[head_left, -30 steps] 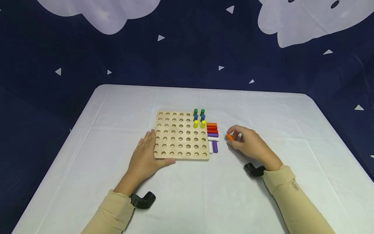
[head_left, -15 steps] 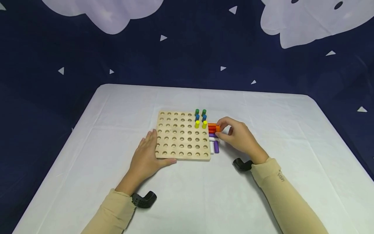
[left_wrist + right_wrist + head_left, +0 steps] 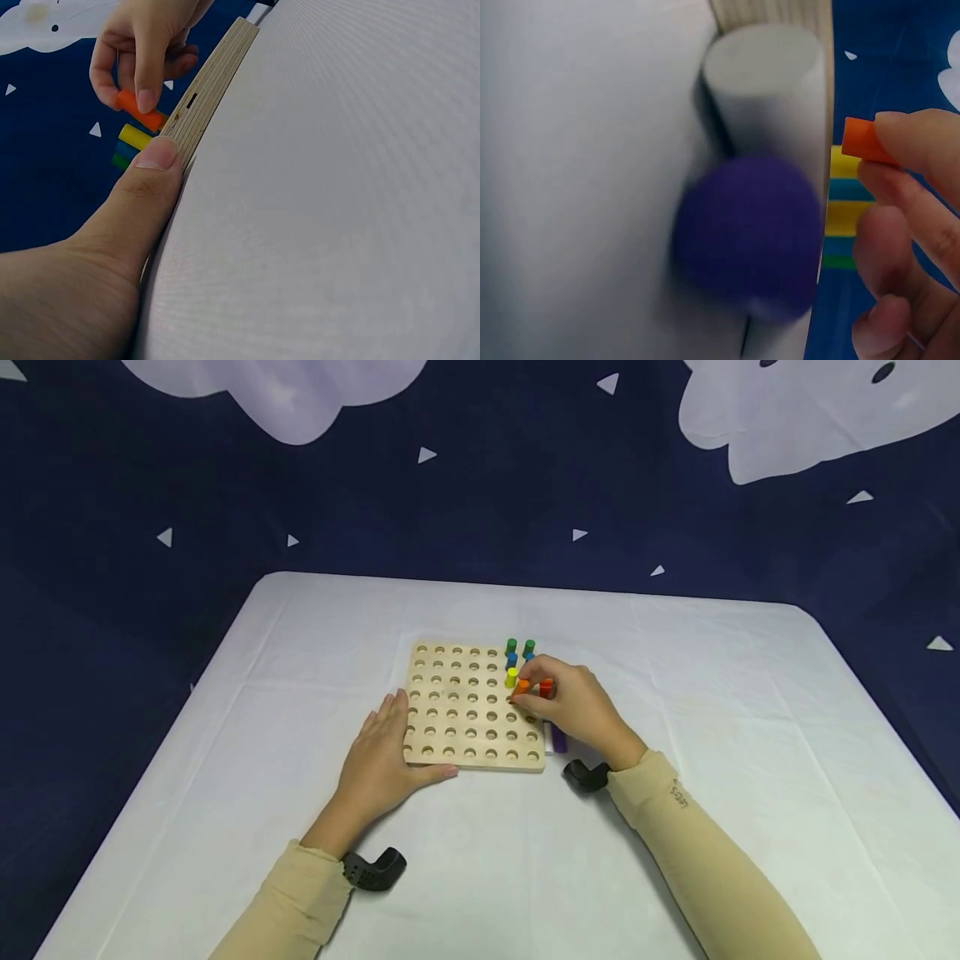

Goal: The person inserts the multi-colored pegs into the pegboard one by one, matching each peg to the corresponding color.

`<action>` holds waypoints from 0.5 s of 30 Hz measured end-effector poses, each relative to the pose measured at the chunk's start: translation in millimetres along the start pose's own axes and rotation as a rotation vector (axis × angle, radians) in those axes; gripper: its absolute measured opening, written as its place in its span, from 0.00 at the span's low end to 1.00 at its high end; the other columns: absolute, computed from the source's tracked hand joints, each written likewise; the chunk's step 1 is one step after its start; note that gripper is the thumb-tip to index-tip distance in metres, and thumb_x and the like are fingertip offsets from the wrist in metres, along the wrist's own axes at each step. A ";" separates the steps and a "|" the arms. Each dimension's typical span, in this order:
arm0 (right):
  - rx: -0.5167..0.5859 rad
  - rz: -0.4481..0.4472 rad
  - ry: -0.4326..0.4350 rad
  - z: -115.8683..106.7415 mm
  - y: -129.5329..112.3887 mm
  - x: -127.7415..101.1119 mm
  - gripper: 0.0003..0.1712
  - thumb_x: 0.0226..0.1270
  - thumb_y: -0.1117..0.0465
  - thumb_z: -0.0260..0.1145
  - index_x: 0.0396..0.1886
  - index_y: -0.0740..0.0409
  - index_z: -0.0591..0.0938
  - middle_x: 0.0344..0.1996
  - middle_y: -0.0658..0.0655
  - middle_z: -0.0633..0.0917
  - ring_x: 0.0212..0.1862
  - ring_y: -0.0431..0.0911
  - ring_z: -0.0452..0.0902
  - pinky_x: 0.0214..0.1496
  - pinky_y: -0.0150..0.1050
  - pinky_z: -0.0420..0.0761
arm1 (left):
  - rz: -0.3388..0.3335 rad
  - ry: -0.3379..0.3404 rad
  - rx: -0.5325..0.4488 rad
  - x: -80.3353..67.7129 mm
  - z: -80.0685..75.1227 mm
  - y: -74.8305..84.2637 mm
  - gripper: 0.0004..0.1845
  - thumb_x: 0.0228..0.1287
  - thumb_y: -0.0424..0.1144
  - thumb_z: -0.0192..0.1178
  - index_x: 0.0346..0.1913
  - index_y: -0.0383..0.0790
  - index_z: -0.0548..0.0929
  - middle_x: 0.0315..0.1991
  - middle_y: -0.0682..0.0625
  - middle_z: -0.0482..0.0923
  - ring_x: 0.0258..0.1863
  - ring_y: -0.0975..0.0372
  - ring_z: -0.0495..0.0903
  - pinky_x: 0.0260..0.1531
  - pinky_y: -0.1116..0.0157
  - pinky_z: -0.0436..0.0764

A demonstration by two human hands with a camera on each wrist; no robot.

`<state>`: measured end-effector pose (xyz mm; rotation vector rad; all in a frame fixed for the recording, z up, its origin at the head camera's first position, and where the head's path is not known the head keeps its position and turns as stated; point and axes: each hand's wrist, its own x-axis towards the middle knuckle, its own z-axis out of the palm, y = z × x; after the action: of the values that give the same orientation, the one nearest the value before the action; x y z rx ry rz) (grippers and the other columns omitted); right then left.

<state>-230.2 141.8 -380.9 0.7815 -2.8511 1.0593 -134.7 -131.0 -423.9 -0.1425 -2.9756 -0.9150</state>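
Note:
A wooden pegboard (image 3: 465,710) with rows of round holes lies on the white table (image 3: 675,710). Green (image 3: 512,645), blue (image 3: 512,658) and yellow (image 3: 512,676) pegs stand at its far right corner. My right hand (image 3: 573,706) pinches an orange peg (image 3: 521,687) over the board just in front of the yellow pegs; the same orange peg (image 3: 141,110) (image 3: 864,140) shows in both wrist views. My left hand (image 3: 382,758) rests flat on the board's near left corner, thumb (image 3: 146,176) against its edge (image 3: 210,82).
Loose pegs lie beside the board's right edge: a red one (image 3: 546,687), a purple one (image 3: 559,742) and a white one (image 3: 761,79), partly hidden by my right hand. A dark blue backdrop with white clouds hangs behind the table.
My right hand has carried the orange peg leftwards from the table, past the loose pegs, to above the board near the yellow pegs. The left hand has stayed put.

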 end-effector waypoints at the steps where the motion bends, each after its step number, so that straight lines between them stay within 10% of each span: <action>1: -0.011 0.000 -0.005 1.0 -1.0 1.1 0.13 0.61 0.54 0.75 0.43 0.47 0.81 0.38 0.48 0.89 0.22 0.42 0.71 0.24 0.36 0.73 | 0.000 -0.001 0.000 0.2 0.0 0.1 0.74 0.41 0.72 0.72 0.78 0.29 0.43 0.79 0.37 0.44 0.80 0.48 0.44 0.80 0.50 0.45; 15: -0.156 0.005 -0.052 5.7 -9.6 5.7 0.10 0.61 0.54 0.74 0.40 0.46 0.84 0.36 0.46 0.89 0.24 0.41 0.71 0.30 0.37 0.71 | 0.001 -0.005 0.011 1.5 1.3 -0.7 0.74 0.41 0.72 0.71 0.78 0.30 0.42 0.80 0.37 0.43 0.80 0.48 0.44 0.80 0.50 0.45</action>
<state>-229.9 129.5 -378.6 0.8024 -2.9354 0.8158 -136.3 -130.7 -425.3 -0.1469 -2.9840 -0.8996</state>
